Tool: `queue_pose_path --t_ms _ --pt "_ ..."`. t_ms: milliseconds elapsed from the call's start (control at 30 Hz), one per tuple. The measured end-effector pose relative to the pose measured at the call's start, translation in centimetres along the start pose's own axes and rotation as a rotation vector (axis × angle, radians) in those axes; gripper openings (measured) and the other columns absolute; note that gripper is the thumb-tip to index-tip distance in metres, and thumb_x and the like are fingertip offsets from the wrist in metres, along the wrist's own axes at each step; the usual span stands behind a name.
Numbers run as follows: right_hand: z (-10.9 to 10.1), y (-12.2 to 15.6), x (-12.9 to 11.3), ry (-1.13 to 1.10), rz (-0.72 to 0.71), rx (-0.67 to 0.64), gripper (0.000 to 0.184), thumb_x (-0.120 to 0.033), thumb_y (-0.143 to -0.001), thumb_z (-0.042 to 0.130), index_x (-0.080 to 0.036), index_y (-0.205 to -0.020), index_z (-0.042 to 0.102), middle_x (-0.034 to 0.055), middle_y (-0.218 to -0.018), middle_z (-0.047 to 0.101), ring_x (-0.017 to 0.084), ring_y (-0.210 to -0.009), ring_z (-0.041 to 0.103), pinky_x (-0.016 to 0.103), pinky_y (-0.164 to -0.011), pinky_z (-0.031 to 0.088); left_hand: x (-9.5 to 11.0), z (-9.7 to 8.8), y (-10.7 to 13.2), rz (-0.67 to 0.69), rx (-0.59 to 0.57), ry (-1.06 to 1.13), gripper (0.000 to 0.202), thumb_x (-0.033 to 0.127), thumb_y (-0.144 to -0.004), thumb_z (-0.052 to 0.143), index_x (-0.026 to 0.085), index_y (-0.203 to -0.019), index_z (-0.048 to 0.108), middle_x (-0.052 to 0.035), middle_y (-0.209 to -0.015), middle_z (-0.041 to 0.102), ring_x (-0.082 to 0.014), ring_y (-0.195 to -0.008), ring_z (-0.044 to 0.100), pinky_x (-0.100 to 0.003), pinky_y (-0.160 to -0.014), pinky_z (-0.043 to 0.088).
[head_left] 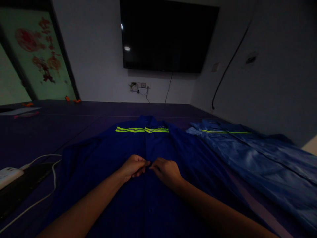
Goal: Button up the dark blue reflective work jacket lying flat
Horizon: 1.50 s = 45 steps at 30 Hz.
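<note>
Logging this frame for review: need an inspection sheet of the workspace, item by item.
Surface: dark purple table, dimly lit.
Job's things: dark blue jacket with yellow-green stripe lies flat, front up.
Clutter: lighter blue jacket to the right; white power adapter at left; small orange bits at far edge.
Hands: left hand and right hand pinch the dark jacket's centre front, fingertips nearly meeting.
Cables: white cable at left; black wall cable.
Surroundings: wall-mounted screen, wall socket.

A single head-worn camera looks forward and down, close over the table (pixel 49 132), toward the far wall (pixel 99 49)
</note>
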State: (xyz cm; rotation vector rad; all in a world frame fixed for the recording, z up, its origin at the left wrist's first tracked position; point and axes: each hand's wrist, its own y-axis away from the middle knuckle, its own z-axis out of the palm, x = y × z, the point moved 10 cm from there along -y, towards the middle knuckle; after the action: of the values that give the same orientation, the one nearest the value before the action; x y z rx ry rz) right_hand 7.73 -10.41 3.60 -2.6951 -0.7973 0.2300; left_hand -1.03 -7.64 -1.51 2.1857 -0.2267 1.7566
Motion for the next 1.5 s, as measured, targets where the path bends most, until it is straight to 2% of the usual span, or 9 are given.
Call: queue_pose_path --t_ms 100,233,367,500,633,967,1167,1500 --pt "-0.3 0.0 0.3 -0.021 0.028 0.027 0.021 -0.033 -0.085 0.045 -0.023 -0.084 0.063 -0.0006 -0.087 0.065 0.011 -0.077 0.059 0.021 -0.062 0.037 0.0 0.0 0.0 -0.008 -0.002 0.010 0.038 0.049 -0.062 0.061 0.014 -0.052 0.048 0.0070 -0.036 0.040 -0.0024 -0.028 0.028 -0.018 -0.032 0.013" --pt "-0.4 -0.1 0.5 -0.051 0.035 0.036 0.018 -0.033 -0.084 0.048 -0.024 -0.081 0.063 -0.0015 -0.086 0.065 0.011 -0.077 0.059 0.021 -0.062 0.037 -0.1 0.1 -0.1 0.013 0.015 -0.007 0.034 0.047 -0.061 0.062 0.014 -0.061 0.052 0.0053 -0.044 0.049 -0.0034 -0.031 0.035 -0.017 -0.032 0.018" --pt "0.0 -0.2 0.6 -0.047 0.041 -0.001 0.017 -0.032 -0.082 0.050 -0.023 -0.081 0.064 -0.0008 -0.086 0.065 0.011 -0.076 0.058 0.021 -0.062 0.037 0.1 -0.5 -0.1 0.054 0.126 -0.148 0.031 0.045 -0.063 0.060 0.015 -0.066 0.052 0.0054 -0.046 0.049 -0.0052 -0.033 0.038 -0.018 -0.035 0.023" --pt "0.2 -0.2 0.7 -0.081 0.030 -0.016 0.016 -0.032 -0.081 0.052 -0.024 -0.080 0.065 -0.0009 -0.084 0.065 0.012 -0.076 0.058 0.020 -0.062 0.037 0.7 -1.3 0.0 0.134 0.214 -0.318 0.028 0.041 -0.063 0.061 0.014 -0.063 0.054 0.0040 -0.048 0.049 -0.0063 -0.041 0.041 -0.018 -0.040 0.026" --pt "0.2 -0.1 0.8 -0.094 0.031 -0.016 0.017 -0.034 -0.082 0.051 -0.024 -0.081 0.065 -0.0011 -0.084 0.065 0.011 -0.077 0.058 0.020 -0.062 0.036 1.1 -1.4 -0.3 0.207 0.213 -0.368 0.027 0.041 -0.063 0.060 0.014 -0.062 0.055 0.0031 -0.050 0.050 -0.0079 -0.046 0.043 -0.019 -0.044 0.026" --pt "0.0 -0.1 0.9 -0.094 0.057 -0.007 0.016 -0.034 -0.081 0.052 -0.025 -0.081 0.065 -0.0024 -0.085 0.066 0.011 -0.078 0.059 0.022 -0.064 0.038 0.9 -0.8 -0.5 0.212 0.156 -0.234 0.029 0.043 -0.066 0.056 0.016 -0.058 0.047 0.0070 -0.043 0.040 -0.0059 -0.040 0.034 -0.018 -0.042 0.023" --pt "0.0 -0.2 1.0 -0.090 0.051 -0.016 0.020 -0.032 -0.084 0.047 -0.025 -0.083 0.065 -0.0022 -0.088 0.066 0.011 -0.080 0.059 0.022 -0.065 0.038 1.7 -0.6 -0.3 0.308 0.153 -0.335 0.022 0.035 -0.068 0.056 0.015 -0.059 0.050 0.0043 -0.052 0.046 -0.0068 -0.047 0.038 -0.019 -0.045 0.025" --pt "0.4 -0.3 0.9 -0.051 0.059 -0.051 0.023 -0.034 -0.085 0.044 -0.024 -0.083 0.065 -0.0010 -0.087 0.066 0.012 -0.079 0.059 0.022 -0.063 0.037 2.6 -0.3 0.5 0.341 0.184 -0.469 0.016 0.027 -0.071 0.051 0.015 -0.060 0.051 0.0025 -0.051 0.049 -0.0086 -0.048 0.041 -0.019 -0.046 0.024"
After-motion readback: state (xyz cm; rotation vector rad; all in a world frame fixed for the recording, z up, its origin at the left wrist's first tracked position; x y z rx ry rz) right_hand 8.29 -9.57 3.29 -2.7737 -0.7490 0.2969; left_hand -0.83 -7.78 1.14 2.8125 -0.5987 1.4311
